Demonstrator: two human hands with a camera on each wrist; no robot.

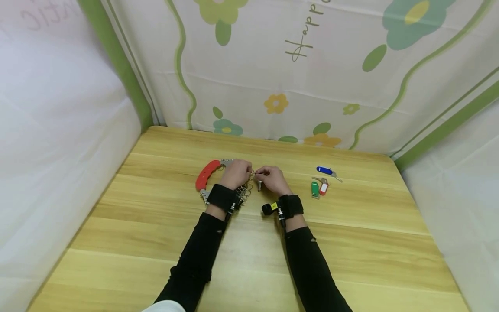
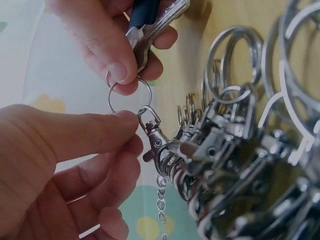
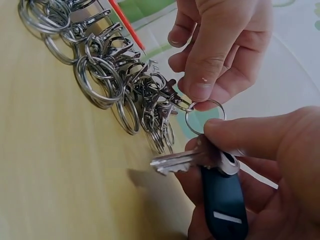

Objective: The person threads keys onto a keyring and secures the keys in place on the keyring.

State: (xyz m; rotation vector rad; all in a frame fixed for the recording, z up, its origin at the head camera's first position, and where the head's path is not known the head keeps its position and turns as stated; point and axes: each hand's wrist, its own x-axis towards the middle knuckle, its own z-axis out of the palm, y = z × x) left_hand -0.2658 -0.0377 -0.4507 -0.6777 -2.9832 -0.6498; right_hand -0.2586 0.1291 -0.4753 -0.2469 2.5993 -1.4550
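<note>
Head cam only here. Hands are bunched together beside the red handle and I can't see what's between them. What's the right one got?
Observer: Right hand pinches a split ring carrying a key and a dark tag.
Operator: And the left?
Observer: Left hand pinches a swivel clasp; its tip meets that ring.
Operator: Hooked through?
Observer: Can't tell. The clasp belongs to a dense bunch of clasps and rings lying on the table.

both hands meet mid-table: left hand (image 1: 235,173) over a red-handled key holder (image 1: 206,174), right hand (image 1: 273,179) touching it; coloured key tags (image 1: 322,182) at three o'clock.
</note>
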